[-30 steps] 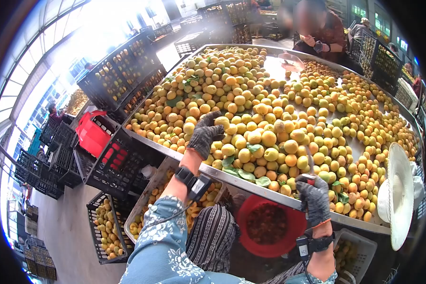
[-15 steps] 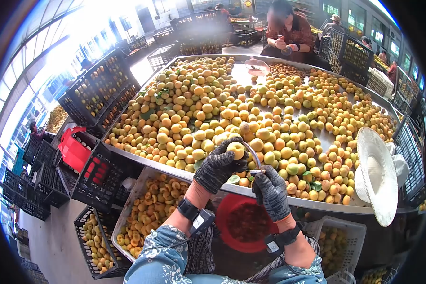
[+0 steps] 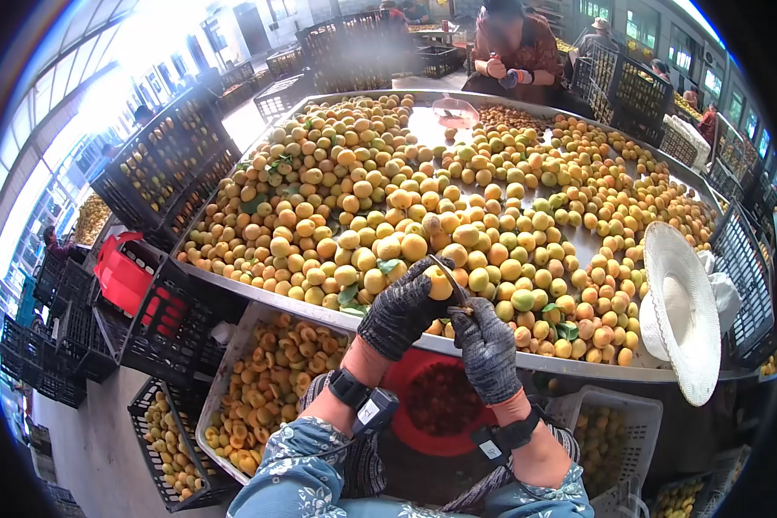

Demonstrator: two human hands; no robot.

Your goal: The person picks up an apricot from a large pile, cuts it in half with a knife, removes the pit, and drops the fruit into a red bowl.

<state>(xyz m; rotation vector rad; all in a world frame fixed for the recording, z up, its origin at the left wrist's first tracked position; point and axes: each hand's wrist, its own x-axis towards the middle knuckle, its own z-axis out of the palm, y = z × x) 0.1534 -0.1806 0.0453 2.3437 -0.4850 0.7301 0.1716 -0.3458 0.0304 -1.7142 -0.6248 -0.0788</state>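
Left hand [image 3: 399,319]: gloved, curled round a yellow fruit [image 3: 439,285]; if that fruit turned in its hold, I judge the knife [image 3: 454,283] could slip into these fingers.
Right hand [image 3: 488,350]: gloved, fist closed on the knife's handle, the curved blade against the fruit's right side.
Forearms: both slant inward from the near edge, hands almost meeting.
Yellow fruit: by the table's [image 3: 596,370] near rim; a loosened grip might drop it toward the red bucket [image 3: 440,445] below.
Hat [image 3: 699,345]: pale, far to my right.
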